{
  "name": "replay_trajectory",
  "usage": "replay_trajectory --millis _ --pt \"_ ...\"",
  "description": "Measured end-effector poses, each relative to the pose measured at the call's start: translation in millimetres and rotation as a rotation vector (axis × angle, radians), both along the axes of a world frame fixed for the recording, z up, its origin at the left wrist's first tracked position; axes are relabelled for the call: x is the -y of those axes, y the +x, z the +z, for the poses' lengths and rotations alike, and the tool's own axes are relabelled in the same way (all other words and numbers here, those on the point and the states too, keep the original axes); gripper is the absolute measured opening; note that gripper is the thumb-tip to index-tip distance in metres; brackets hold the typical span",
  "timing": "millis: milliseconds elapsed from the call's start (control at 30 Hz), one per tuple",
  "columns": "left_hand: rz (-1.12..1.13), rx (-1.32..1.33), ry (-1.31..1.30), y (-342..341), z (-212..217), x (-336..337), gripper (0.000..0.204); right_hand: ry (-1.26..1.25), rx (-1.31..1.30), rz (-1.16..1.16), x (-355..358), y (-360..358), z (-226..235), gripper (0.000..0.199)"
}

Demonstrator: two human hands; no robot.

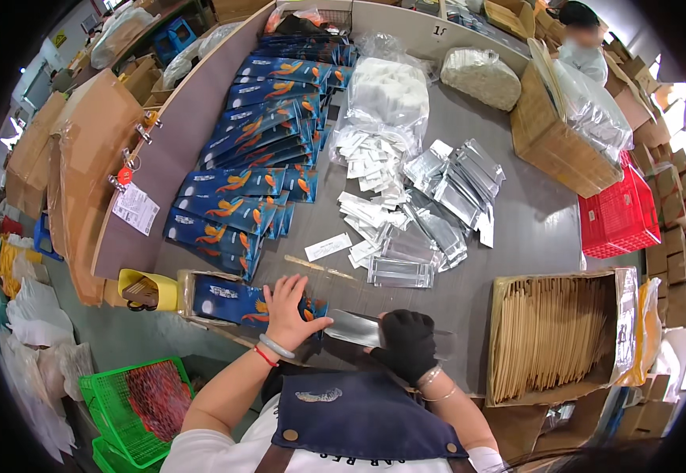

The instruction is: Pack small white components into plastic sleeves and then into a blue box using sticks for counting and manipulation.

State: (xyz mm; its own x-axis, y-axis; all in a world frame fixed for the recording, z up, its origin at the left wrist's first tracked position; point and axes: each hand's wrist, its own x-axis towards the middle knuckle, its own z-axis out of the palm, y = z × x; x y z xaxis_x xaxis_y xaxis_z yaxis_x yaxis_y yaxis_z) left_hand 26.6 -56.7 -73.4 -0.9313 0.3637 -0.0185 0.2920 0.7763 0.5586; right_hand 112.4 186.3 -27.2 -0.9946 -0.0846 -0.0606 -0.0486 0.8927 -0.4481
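Observation:
My bare left hand (286, 309) lies with its fingers spread over a dark blue printed pouch (228, 300) near the table's front edge. Its thumb reaches to the right, to the end of a shiny, flat clear-and-silver packet (351, 325). In a black glove, my right hand (407, 344) is closed on the other end of that packet. The packet's left end meets the pouch's right end; whether it is inside the pouch I cannot tell. Beyond my hands lie similar silver packets (400, 272) and a loose white slip (328, 247).
Stacked blue pouches (224, 206) line the table's left side. Small white sachets (370, 158) spill from a clear bag at the back. An open carton of brown cardboard pieces (552, 339) stands at the right. A green crate (114, 406) sits at lower left; a person (585, 55) is at the far right.

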Motion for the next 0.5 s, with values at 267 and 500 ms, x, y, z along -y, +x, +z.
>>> replay_trajectory --millis 267,500 --pt "-0.107 0.06 0.041 -30 5 -5 0.077 -0.168 -0.189 0.053 29 -20 -12 0.062" --pt "-0.023 -0.103 -0.155 -103 -7 -48 0.034 0.042 -0.363 -0.561 -113 59 -12 0.042"
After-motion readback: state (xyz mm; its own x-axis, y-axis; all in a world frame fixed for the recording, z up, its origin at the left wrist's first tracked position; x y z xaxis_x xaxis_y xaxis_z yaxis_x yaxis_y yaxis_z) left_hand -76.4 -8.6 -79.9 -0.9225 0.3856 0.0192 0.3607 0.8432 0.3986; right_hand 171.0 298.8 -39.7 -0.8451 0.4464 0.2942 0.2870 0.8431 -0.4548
